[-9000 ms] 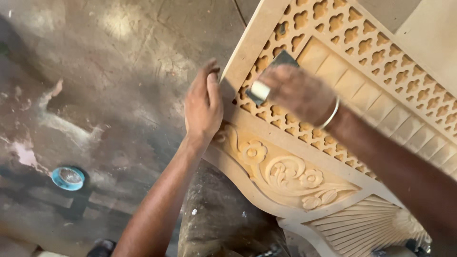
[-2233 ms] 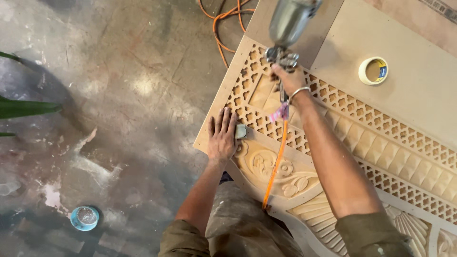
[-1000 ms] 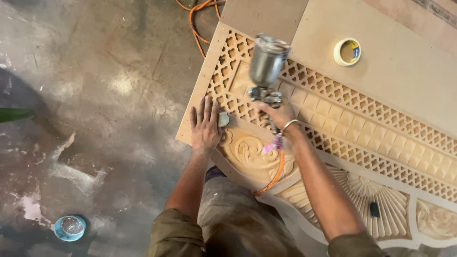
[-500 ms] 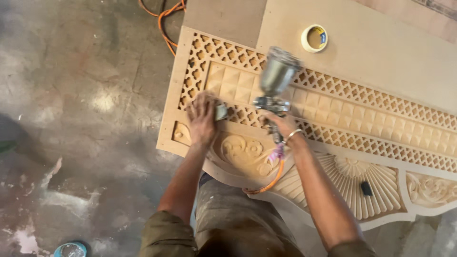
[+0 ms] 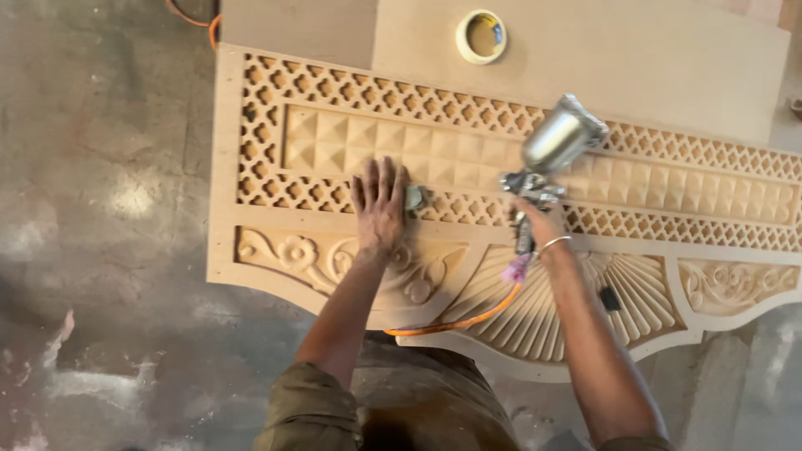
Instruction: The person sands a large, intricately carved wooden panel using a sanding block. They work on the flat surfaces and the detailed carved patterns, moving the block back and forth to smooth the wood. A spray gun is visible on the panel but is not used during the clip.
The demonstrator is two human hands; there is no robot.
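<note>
A long carved wooden panel [image 5: 276, 242] with lattice, pyramid studs, scrolls and a fan motif lies flat below me. My left hand [image 5: 380, 205] presses flat on its lattice strip, fingers spread, with a small grey pad [image 5: 414, 198] under its thumb side. My right hand [image 5: 539, 224] grips a metal spray gun [image 5: 551, 150] with a silver cup, held above the panel's middle. An orange air hose [image 5: 459, 321] runs from the gun's base across the fan carving.
A roll of masking tape [image 5: 481, 36] lies on a plain board [image 5: 635, 58] behind the panel. A small dark block [image 5: 610, 298] sits on the fan carving. Stained concrete floor [image 5: 100, 209] stretches to the left. More orange hose [image 5: 196, 17] shows at the top.
The view has shifted so more of the panel's right side shows. My left hand slid rightward along the lattice, and the spray gun moved right with it.
</note>
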